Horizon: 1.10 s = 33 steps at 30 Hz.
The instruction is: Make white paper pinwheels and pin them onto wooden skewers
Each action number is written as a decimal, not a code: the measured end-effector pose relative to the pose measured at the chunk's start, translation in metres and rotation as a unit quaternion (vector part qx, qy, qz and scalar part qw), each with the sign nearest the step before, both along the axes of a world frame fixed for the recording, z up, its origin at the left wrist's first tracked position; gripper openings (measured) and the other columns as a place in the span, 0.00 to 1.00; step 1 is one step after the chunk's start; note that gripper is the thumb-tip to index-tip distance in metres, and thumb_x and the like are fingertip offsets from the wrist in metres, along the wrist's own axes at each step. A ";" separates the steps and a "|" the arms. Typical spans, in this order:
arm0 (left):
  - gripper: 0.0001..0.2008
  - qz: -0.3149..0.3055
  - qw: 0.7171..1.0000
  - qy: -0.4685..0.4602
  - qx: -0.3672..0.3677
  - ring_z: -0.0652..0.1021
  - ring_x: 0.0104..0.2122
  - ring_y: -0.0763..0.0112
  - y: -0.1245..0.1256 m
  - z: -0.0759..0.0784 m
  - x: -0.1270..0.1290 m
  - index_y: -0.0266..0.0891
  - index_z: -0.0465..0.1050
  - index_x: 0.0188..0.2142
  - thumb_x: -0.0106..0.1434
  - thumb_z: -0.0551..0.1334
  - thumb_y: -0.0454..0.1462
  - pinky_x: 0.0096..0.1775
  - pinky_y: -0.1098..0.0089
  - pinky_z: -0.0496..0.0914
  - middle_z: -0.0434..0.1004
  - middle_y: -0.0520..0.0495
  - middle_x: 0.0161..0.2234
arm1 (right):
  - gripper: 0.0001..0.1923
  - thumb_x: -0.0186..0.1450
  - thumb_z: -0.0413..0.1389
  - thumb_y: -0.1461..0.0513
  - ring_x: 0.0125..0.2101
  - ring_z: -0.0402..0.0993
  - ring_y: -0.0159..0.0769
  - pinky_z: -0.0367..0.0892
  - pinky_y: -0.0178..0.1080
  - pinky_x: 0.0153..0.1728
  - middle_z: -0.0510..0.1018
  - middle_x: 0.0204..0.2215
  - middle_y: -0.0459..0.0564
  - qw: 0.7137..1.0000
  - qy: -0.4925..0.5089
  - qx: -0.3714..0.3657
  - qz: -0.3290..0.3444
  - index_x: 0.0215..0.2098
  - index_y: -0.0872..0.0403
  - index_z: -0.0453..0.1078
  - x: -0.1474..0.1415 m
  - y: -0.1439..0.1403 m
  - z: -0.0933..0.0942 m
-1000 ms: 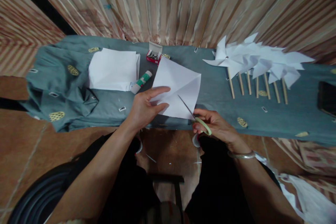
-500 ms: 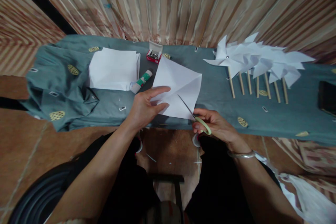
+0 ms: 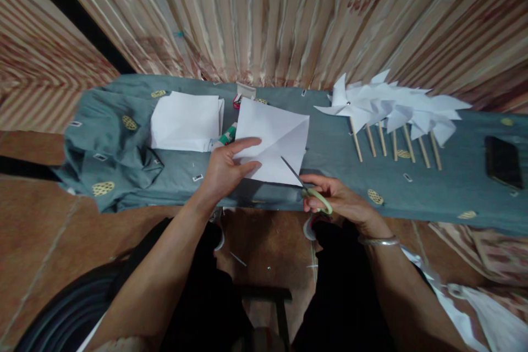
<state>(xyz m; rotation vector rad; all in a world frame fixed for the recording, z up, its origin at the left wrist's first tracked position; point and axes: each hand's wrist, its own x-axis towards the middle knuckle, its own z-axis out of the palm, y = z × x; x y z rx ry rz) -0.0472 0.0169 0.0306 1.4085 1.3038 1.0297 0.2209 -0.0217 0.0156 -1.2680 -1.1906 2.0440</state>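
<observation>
Left hand (image 3: 225, 170) pinched creased white paper square (image 3: 274, 140) at frame centre, above teal cloth (image 3: 338, 148). Right hand (image 3: 336, 201) closed around green-handled scissors (image 3: 307, 184), blades parted at lower-right corner crease. Best followed crease, stopped short of centre, kept sheet taut.

Cloth-draped table (image 3: 330, 143), paper stack (image 3: 185, 121) at ten o'clock, glue stick (image 3: 226, 136) beside it, pinwheels (image 3: 391, 107) at two o'clock, phone (image 3: 502, 162) at three o'clock
</observation>
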 end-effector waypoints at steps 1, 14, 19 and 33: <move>0.22 0.005 1.000 -0.001 -0.002 0.80 0.44 0.63 0.001 0.001 -0.002 0.38 0.79 0.48 0.51 0.69 0.35 0.46 0.65 0.76 0.80 0.43 0.50 | 0.35 0.49 0.72 0.55 0.25 0.75 0.29 0.68 0.31 0.26 0.79 0.26 0.44 1.000 -0.003 -0.006 0.007 0.52 0.54 0.69 0.005 0.002 0.000; 0.26 -0.047 0.997 -0.019 -0.051 0.81 0.35 0.66 -0.003 0.001 0.004 0.37 0.79 0.47 0.47 0.71 0.39 0.33 0.71 0.75 0.81 0.42 0.48 | 0.33 0.49 0.67 0.42 0.28 0.72 0.30 0.65 0.33 0.27 0.81 0.32 0.50 0.958 -0.046 0.189 -0.209 0.44 0.55 0.74 0.013 0.033 0.015; 0.23 -0.112 0.993 -0.005 -0.045 0.80 0.47 0.58 -0.014 -0.003 0.015 0.39 0.80 0.47 0.49 0.70 0.38 0.43 0.65 0.76 0.80 0.43 0.50 | 0.30 0.46 0.70 0.45 0.25 0.67 0.27 0.62 0.32 0.27 0.74 0.24 0.41 0.934 -0.053 0.223 -0.275 0.40 0.54 0.75 0.002 0.047 0.013; 0.44 0.062 0.952 -0.280 -0.110 0.80 0.39 0.64 0.004 0.003 0.023 0.43 0.68 0.58 0.39 0.77 0.34 0.43 0.67 0.73 0.81 0.47 0.43 | 0.24 0.36 0.72 0.58 0.21 0.63 0.27 0.57 0.33 0.25 0.73 0.18 0.38 0.911 -0.048 0.209 -0.353 0.32 0.54 0.75 0.005 0.062 0.020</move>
